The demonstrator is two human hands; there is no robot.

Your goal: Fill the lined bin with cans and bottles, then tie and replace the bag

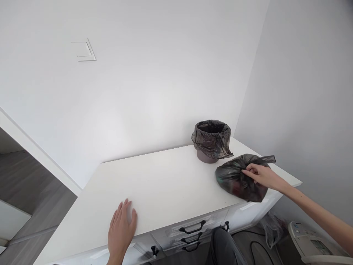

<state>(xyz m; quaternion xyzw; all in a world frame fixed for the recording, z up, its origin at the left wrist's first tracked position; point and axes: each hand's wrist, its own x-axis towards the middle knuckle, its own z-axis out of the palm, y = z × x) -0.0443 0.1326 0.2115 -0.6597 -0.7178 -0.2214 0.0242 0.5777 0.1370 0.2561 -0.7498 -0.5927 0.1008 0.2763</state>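
Observation:
A filled black plastic bag (234, 178) is at the right end of the white cabinet top (165, 184). My right hand (260, 175) pinches its gathered neck, and a loose end of plastic sticks out to the right. The dark, see-through film hides most of what is inside; reddish and greenish patches show. Behind it stands a small trash can (206, 157), lined with a black bag (212, 141) folded over its rim. My left hand (121, 228) lies flat on the cabinet's front left edge, fingers stretched out, holding nothing.
Walls stand behind and to the right; a switch plate (86, 50) is on the back wall. Black drawer handles (192, 227) jut from the cabinet front, near my knee (224, 246). A light-coloured appliance (314, 243), a cable and clear plastic (271, 228) are at lower right.

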